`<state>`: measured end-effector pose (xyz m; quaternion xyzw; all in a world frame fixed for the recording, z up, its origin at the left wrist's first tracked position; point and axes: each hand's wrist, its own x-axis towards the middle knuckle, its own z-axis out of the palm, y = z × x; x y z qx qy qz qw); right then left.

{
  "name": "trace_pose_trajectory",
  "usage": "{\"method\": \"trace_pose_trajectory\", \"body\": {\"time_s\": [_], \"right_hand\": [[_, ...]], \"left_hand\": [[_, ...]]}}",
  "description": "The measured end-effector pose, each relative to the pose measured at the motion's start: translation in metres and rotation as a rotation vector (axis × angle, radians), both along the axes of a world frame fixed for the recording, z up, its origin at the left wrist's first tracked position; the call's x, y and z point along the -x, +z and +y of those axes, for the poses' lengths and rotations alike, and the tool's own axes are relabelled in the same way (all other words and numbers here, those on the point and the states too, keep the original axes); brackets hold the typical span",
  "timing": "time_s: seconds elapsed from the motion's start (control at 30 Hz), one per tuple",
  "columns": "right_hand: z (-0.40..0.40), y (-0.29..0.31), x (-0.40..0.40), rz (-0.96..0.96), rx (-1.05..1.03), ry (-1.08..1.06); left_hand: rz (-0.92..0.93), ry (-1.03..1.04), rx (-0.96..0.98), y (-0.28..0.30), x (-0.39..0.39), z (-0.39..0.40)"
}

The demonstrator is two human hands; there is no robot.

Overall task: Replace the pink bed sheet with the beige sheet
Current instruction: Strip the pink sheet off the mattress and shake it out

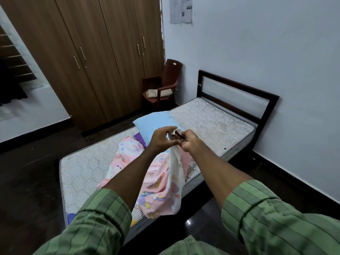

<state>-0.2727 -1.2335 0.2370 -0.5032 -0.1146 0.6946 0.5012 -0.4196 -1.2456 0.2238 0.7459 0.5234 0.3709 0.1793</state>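
The pink sheet (161, 181) is off the mattress (211, 122) and gathered up, hanging in a long bunched fall from the person's two hands down to the near edge of the bed. It is soft printed cotton, pink with cartoon figures in yellow, purple and blue, its pale underside showing along the right fold. The left hand (161, 139) pinches the top edge with curled fingers; the right hand (187, 142) grips the same edge right beside it, both hands together and raised over the middle of the bed. Held like that, they look to be matching corners, most likely to fold the sheet before setting it aside. Part of the cloth drapes on the striped mattress to the left, which lies bare from there to the dark headboard (237, 92). A light blue pillow (156, 124) sits just beyond the hands, over something purple. Further off, in the far corner by the wardrobe (88, 57), the beige sheet (160, 92) waits folded on the seat of a brown chair (165, 80), not yet touched.
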Motion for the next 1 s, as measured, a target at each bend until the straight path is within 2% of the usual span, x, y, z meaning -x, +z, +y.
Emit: {"method": "trace_pose_trajectory", "body": {"time_s": [0.07, 0.13, 0.2, 0.37, 0.47, 0.53, 0.57, 0.7, 0.83, 0.9, 1.0], "right_hand": [[-0.008, -0.003, 0.002, 0.010, 0.011, 0.045], [-0.016, -0.009, 0.005, 0.012, -0.001, 0.110], [-0.023, -0.016, 0.007, -0.089, -0.028, 0.189], [-0.035, -0.035, 0.014, -0.608, -0.162, 0.302], [-0.040, -0.056, 0.015, -1.046, -0.367, 0.286], [-0.045, -0.068, 0.016, -1.229, -0.499, 0.296], [-0.050, -0.071, 0.017, -1.223, -0.549, 0.323], [-0.067, -0.074, 0.023, -0.864, -0.604, 0.418], [-0.080, -0.084, 0.031, -0.769, -0.622, 0.454], [-0.082, -0.081, 0.034, -0.717, -0.611, 0.406], [-0.085, -0.075, 0.033, -0.642, -0.530, 0.318]], "left_hand": [[0.004, 0.039, -0.038, -0.007, 0.004, -0.003], [-0.069, 0.131, -0.023, -0.012, 0.006, -0.004], [-0.159, 0.185, 0.050, -0.015, 0.007, -0.007], [-0.331, 0.242, 0.178, -0.029, 0.015, -0.022], [-0.341, 0.226, 0.227, -0.034, 0.022, -0.032], [-0.331, 0.178, 0.252, -0.033, 0.027, -0.038], [-0.327, 0.153, 0.265, -0.034, 0.029, -0.042], [-0.302, 0.083, 0.306, -0.039, 0.044, -0.052], [-0.285, 0.050, 0.305, -0.042, 0.055, -0.064], [-0.334, 0.089, 0.314, -0.045, 0.055, -0.071], [-0.522, 0.188, 0.320, -0.051, 0.052, -0.079]]}}
